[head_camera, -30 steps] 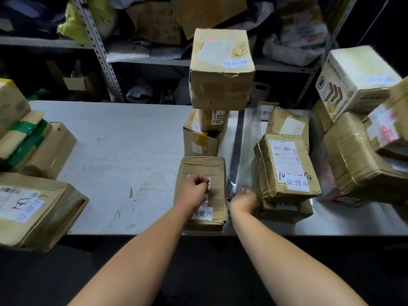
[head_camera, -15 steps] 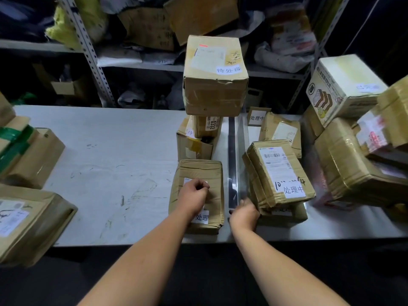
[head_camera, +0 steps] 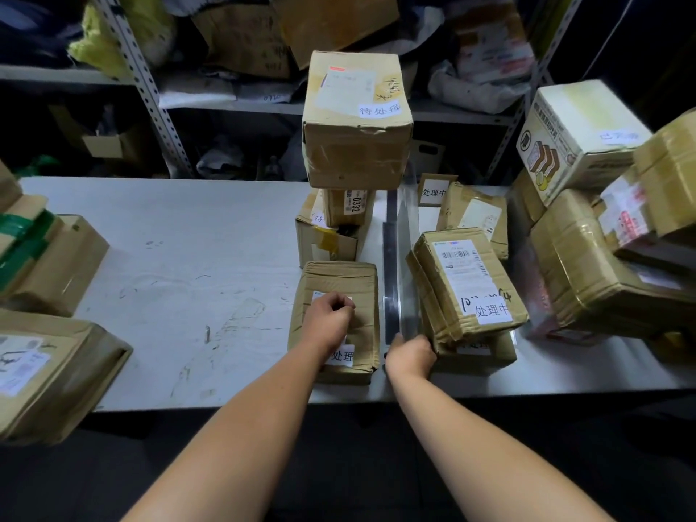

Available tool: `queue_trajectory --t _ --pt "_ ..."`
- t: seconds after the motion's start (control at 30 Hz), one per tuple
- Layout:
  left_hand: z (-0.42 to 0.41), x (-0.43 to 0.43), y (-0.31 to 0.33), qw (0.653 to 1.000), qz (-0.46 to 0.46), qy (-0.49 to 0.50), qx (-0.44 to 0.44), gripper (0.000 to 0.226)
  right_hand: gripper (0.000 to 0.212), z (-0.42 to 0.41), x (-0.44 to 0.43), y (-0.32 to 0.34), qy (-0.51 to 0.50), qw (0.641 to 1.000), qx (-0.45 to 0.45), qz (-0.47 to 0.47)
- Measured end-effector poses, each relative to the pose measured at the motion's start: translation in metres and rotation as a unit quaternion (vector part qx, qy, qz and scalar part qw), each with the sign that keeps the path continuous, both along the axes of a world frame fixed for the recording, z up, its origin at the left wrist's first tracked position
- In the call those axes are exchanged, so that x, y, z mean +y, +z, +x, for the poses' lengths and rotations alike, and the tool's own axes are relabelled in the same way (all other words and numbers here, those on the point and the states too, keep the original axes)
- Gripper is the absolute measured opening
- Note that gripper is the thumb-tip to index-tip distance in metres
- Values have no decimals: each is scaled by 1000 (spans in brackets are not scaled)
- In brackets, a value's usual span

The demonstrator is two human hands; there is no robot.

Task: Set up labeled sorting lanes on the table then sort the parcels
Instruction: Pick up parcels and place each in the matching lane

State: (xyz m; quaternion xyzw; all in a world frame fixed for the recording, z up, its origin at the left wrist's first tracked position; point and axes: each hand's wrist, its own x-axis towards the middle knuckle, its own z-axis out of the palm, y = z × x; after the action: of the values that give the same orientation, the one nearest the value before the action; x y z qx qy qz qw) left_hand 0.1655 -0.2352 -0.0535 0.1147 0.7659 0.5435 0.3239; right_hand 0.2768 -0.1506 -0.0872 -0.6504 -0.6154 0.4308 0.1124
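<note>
A flat brown parcel (head_camera: 339, 295) with a white label lies at the table's near edge. My left hand (head_camera: 331, 314) rests on it as a fist with the fingers curled in. Just right of it, a clear divider strip (head_camera: 405, 258) stands on edge and runs away from me. My right hand (head_camera: 410, 356) grips the strip's near end, beside the corner of a labelled parcel stack (head_camera: 467, 284). Behind the flat parcel rises a tower of brown boxes topped by a large labelled box (head_camera: 356, 118).
The grey table (head_camera: 180, 265) carries taped boxes at the far left (head_camera: 45, 258) and near left (head_camera: 49, 371). A pile of larger boxes (head_camera: 602, 258) crowds the right side. Metal shelving (head_camera: 143, 88) full of parcels stands behind. A small label card (head_camera: 433, 190) stands past the divider.
The view has shifted slightly. Both hands stay where they were, and the right parcel stack now sits closer to the divider.
</note>
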Motion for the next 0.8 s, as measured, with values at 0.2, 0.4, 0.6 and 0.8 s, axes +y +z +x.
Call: queue_trajectory --t 0.2,0.4,0.6,0.8 --pt "8 -5 11 1000 10 2 7 21 34 -1 0 16 13 999 6 -36" --pt "23 -20 24 1000 11 8 26 20 35 -3 -4 35 13 999 23 -24" --pt "29 -42 48 998 31 36 38 24 33 -4 -14 66 -15 994 99 45" --pt "11 -106 82 994 36 97 31 22 12 -46 -48 115 80 967 221 94"
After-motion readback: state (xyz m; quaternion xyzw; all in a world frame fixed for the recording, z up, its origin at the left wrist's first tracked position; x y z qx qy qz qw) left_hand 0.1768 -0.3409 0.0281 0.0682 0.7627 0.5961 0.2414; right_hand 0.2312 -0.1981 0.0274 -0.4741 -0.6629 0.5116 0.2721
